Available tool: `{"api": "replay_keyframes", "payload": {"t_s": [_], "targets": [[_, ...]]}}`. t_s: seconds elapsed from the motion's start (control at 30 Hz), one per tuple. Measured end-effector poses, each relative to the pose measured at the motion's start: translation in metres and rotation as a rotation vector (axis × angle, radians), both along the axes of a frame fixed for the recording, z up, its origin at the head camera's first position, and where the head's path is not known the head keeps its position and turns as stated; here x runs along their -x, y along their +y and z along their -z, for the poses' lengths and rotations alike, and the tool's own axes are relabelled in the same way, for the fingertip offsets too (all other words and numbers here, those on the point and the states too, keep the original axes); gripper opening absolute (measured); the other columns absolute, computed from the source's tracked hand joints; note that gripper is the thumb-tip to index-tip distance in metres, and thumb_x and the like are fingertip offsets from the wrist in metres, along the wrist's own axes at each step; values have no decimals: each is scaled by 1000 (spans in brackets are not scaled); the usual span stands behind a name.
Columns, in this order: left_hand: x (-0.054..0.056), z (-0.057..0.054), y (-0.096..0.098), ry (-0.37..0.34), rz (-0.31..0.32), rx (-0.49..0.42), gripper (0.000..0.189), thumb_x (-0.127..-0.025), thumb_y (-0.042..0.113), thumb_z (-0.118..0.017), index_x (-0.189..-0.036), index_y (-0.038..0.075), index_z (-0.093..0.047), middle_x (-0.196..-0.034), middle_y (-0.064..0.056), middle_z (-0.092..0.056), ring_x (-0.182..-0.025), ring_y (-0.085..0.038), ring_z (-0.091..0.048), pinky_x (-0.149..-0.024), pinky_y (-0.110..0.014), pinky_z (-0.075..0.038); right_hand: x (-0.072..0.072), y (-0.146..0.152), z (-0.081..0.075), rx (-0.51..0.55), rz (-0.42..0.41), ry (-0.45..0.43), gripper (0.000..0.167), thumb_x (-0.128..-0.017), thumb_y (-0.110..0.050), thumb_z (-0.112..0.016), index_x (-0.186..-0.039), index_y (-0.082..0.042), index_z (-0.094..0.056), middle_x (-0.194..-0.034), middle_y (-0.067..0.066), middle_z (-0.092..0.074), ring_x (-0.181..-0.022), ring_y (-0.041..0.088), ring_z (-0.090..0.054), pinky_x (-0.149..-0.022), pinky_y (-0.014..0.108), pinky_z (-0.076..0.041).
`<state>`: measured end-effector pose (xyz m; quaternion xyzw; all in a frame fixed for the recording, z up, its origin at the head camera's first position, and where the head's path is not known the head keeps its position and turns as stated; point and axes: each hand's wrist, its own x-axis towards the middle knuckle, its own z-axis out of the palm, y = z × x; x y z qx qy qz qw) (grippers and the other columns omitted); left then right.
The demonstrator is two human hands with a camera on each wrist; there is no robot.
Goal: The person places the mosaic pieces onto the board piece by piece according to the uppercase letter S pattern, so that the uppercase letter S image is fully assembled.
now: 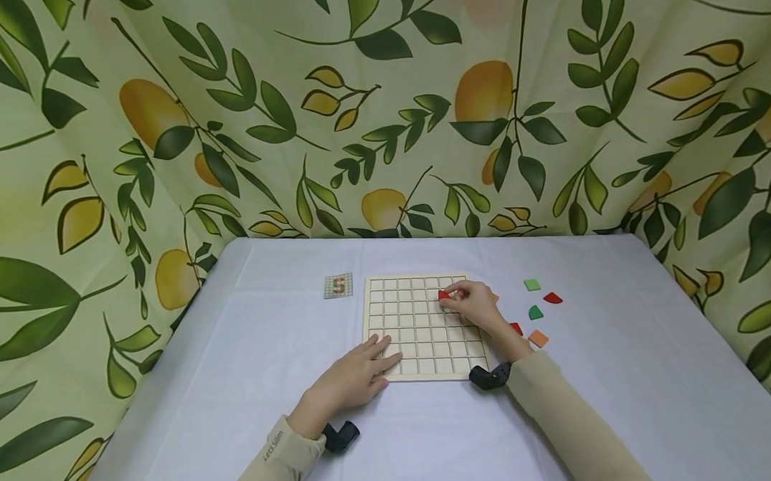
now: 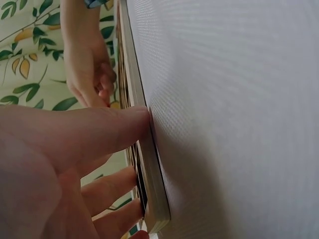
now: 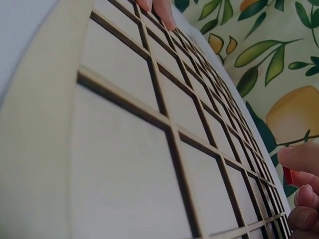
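A pale wooden grid board point(image 1: 423, 368) lies on the table, its squares parted by raised strips. My right hand point(image 1: 475, 305) pinches a small red tile point(image 1: 443, 295) between thumb and fingertips, over the upper right part of the board. In the right wrist view, the red tile point(image 3: 288, 175) shows only partly between the fingers. My left hand point(image 1: 355, 374) rests on the board's near left corner with its fingers spread. Its thumb point(image 2: 124, 124) touches the board's side edge in the left wrist view.
To the right lie a green square tile point(image 1: 532, 284), a red rounded tile point(image 1: 552, 298), a green rounded tile point(image 1: 535, 312) and an orange square tile point(image 1: 538, 338). Other red and orange tiles are partly hidden by my right arm. A small pattern card point(image 1: 338, 285) lies left of the board.
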<state>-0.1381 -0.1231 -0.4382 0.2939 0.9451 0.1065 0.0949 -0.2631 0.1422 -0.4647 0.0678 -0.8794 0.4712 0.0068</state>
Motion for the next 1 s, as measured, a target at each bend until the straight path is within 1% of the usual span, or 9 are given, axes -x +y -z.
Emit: {"api": "replay_keyframes", "payload": {"t_s": [0.17, 0.27, 0.37, 0.57, 0.77, 0.83, 1.0], "targets": [[0, 1, 0, 2, -4, -7, 48, -96, 26, -57, -143, 22, -48, -157, -11, -35, -147, -34, -32, -120, -46, -33, 2, -4, 2, 1, -11, 8, 26, -82, -13, -75, -99, 6, -70, -61, -4, -44, -58, 9, -38, -58, 20, -35], [0, 1, 0, 3, -5, -1, 48, -96, 26, -57, -143, 23, -48, -157, -10, -35, -147, -34, -31, -120, -46, -34, 4, -8, 2, -8, -10, 16, 26, -81, -14, -76, -99, 5, -70, -61, -4, -42, -57, 10, -37, -57, 20, -34], [0, 1, -1, 1, -6, -3, 48, -96, 26, -57, -143, 23, -47, -157, -10, -35, -147, -35, -32, -120, -46, -34, 5, -11, 2, -26, -9, 22, 26, -82, -15, -76, -98, 4, -70, -61, -4, -43, -57, 11, -38, -56, 21, -33], [0, 2, -2, 9, 4, -1, 48, -97, 25, -56, -144, 22, -47, -157, -11, -35, -147, -35, -31, -120, -46, -33, 9, -16, 2, -71, -8, 12, 27, -81, -18, -76, -99, 1, -72, -61, -4, -42, -61, 12, -38, -58, 23, -31], [0, 1, -2, 15, 14, -2, 48, -97, 25, -56, -144, 21, -47, -157, -11, -35, -147, -35, -31, -120, -45, -33, 14, -19, 1, -127, -33, 24, 27, -82, -19, -75, -102, -1, -73, -58, -4, -41, -57, 12, -36, -56, 23, -29], [0, 0, -2, 11, 15, -4, 47, -97, 25, -55, -144, 21, -47, -157, -11, -34, -147, -35, -31, -120, -45, -33, 15, -20, 1, -136, -33, 20, 27, -83, -20, -75, -103, -2, -73, -59, -4, -43, -58, 12, -36, -56, 23, -30], [-1, 0, -1, 9, 14, -1, 48, -97, 24, -55, -144, 22, -47, -158, -10, -34, -147, -34, -31, -120, -46, -33, 16, -21, 1, -152, -36, 21, 28, -83, -20, -74, -103, -1, -73, -60, -2, -48, -59, 12, -40, -57, 22, -32]]}}
